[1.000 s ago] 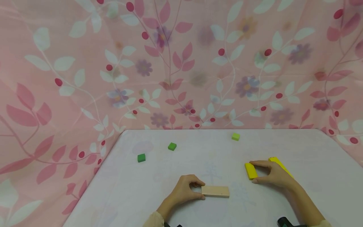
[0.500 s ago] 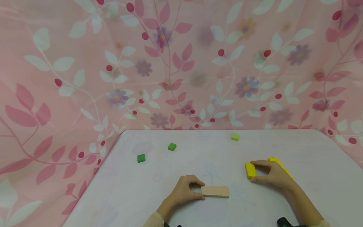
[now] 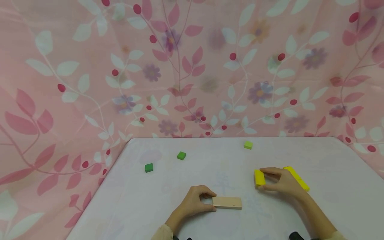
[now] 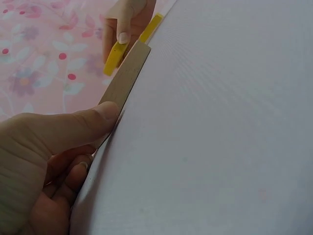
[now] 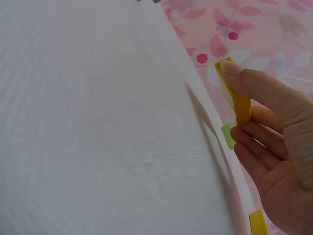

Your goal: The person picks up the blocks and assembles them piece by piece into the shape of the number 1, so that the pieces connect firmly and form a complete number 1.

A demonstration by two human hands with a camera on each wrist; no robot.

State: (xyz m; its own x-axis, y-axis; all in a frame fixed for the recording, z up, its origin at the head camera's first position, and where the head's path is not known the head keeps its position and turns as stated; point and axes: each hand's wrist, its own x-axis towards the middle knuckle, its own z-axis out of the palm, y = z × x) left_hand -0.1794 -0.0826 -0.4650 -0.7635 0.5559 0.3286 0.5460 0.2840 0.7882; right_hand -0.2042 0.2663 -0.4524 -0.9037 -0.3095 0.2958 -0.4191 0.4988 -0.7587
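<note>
On the white table, a plain wooden block (image 3: 227,202) lies flat with its long side running left to right. My left hand (image 3: 195,201) pinches its left end between thumb and fingers, the thumb along the near edge. To the right and farther back, my right hand (image 3: 282,182) holds a short yellow block (image 3: 259,178) by its two ends. The right wrist view shows this yellow block (image 5: 239,100) raised above the tabletop, thumb on one end and fingers at the other. Behind the right hand lies a longer yellow piece (image 3: 297,178), partly covered by that hand.
A dark green block (image 3: 149,167) and a mid-green block (image 3: 181,155) sit at the left of the white table (image 3: 192,173). A light green block (image 3: 248,145) lies near the back edge. Pink floral cloth (image 3: 192,66) hangs behind the table.
My right hand has moved left with the short yellow block, lifting it and uncovering more of the longer yellow piece. My left hand and the wooden block have stayed in place.
</note>
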